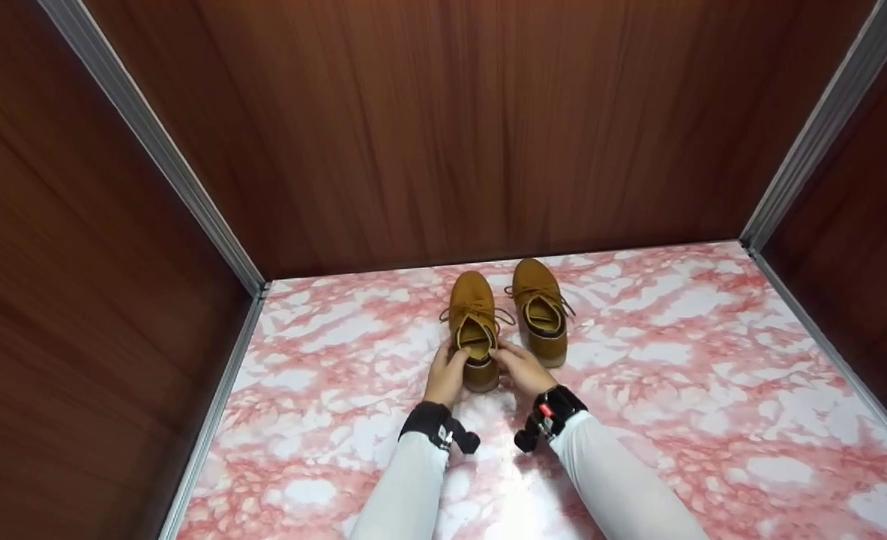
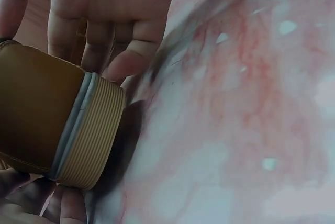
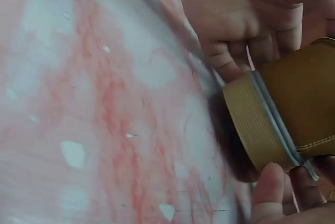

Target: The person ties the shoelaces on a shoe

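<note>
Two tan lace-up ankle shoes stand side by side, toes pointing to the back panel. Both hands hold the left shoe (image 1: 471, 296) at its heel end. My left hand (image 1: 445, 375) grips its left side, with the thumb at the collar. On the opposite side, my right hand (image 1: 522, 367) grips it the same way. The heel (image 2: 42, 109) with its ribbed sole edge fills the left of the left wrist view; a dark shadow lies under it. The right shoe (image 1: 537, 289) stands untouched, slightly farther back. Laces hang loose on both shoes.
A red-and-white marbled floor (image 1: 323, 420) lies beneath the shoes. Dark wood-grain panels rise at the back (image 1: 443, 135), left (image 1: 76, 300) and right (image 1: 863, 225), with grey metal strips along the corners. Black camera bands (image 1: 427, 421) circle both wrists.
</note>
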`<state>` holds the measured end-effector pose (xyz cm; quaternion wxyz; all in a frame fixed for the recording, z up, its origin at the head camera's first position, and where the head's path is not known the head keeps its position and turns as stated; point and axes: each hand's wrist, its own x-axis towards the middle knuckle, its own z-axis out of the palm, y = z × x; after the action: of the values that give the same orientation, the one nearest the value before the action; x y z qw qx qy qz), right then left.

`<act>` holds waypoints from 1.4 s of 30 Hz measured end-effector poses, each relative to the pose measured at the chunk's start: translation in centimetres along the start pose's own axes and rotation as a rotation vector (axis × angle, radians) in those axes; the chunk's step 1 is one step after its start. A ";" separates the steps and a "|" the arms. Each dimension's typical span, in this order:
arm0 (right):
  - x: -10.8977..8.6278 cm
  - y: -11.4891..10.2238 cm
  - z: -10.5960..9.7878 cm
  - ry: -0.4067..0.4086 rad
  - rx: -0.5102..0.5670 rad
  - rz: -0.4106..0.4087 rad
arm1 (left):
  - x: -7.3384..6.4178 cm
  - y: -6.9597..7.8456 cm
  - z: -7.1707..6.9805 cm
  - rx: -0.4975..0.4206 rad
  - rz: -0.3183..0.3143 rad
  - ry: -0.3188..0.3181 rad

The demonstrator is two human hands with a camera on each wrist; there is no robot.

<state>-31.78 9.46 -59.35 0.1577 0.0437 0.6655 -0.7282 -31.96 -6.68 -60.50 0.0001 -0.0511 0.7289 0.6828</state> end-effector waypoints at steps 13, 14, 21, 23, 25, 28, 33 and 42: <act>2.1 -1.3 1.1 0.148 -0.228 0.021 | 2.1 0.7 1.7 0.025 -0.045 0.107; 2.1 -1.3 1.2 0.159 -0.264 0.021 | 2.1 0.8 1.8 0.028 -0.048 0.114; 1.9 -1.0 1.0 0.147 -0.324 0.028 | 1.9 0.5 2.0 0.091 -0.015 0.116; 1.8 -0.8 0.9 0.136 -0.279 0.029 | 1.8 0.3 1.8 0.114 -0.004 0.088; 1.8 -0.6 0.8 0.118 -0.227 0.024 | 1.8 0.1 1.6 0.122 0.000 0.055; 1.7 0.0 0.7 0.095 -0.141 0.008 | 1.6 -0.3 1.3 0.133 0.007 0.016; 1.5 1.0 0.5 0.092 0.027 -0.023 | 1.4 -0.9 0.9 0.125 0.015 -0.021; 1.0 1.5 0.5 0.090 0.011 -0.097 | 0.9 -1.1 0.4 0.024 0.026 -0.048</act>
<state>-32.21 8.71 -61.04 0.0919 0.0452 0.6694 -0.7358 -32.77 -6.38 -61.70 0.0093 -0.0253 0.7372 0.6751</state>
